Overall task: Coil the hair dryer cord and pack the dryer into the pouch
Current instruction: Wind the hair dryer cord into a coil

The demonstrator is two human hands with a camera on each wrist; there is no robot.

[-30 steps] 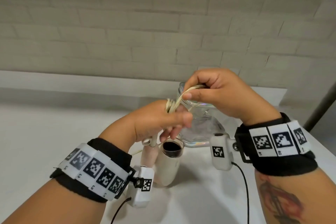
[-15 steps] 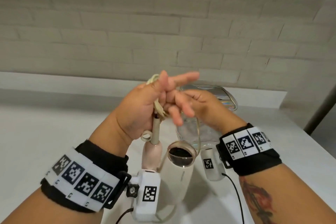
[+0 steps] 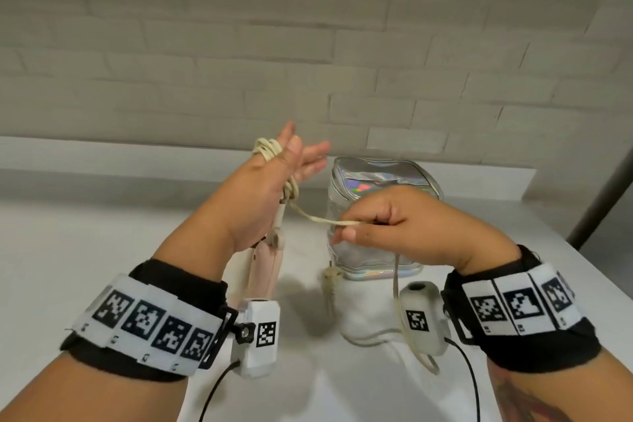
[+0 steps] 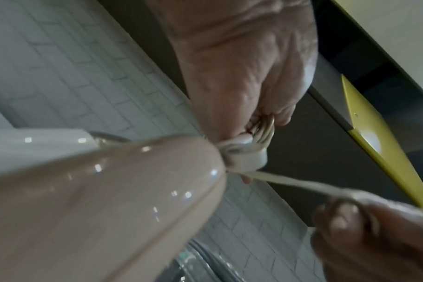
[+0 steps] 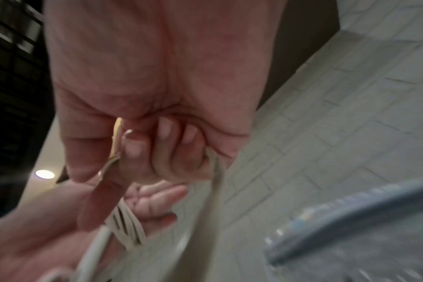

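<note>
My left hand (image 3: 287, 175) is raised with straight fingers, and several loops of the beige cord (image 3: 269, 149) are wound round it. The pink hair dryer (image 3: 262, 271) hangs below that hand by its cord, largely hidden behind my wrist; its glossy handle (image 4: 109, 190) fills the left wrist view. My right hand (image 3: 394, 226) pinches the cord (image 5: 116, 145) in a fist, to the right of and lower than the left. A taut stretch (image 3: 322, 218) runs between the hands. The plug (image 3: 330, 281) lies below on the table. The silver iridescent pouch (image 3: 380, 178) stands behind my right hand.
Slack cord (image 3: 376, 341) trails over the white table (image 3: 102, 250) near my right wrist. A pale brick wall (image 3: 308, 44) with a low ledge closes the back. A dark slanted post (image 3: 603, 195) stands at the far right edge.
My right hand has moved down and to the right, away from the left, drawing the cord taut. My left hand has risen and spread its fingers with the loops on it.
</note>
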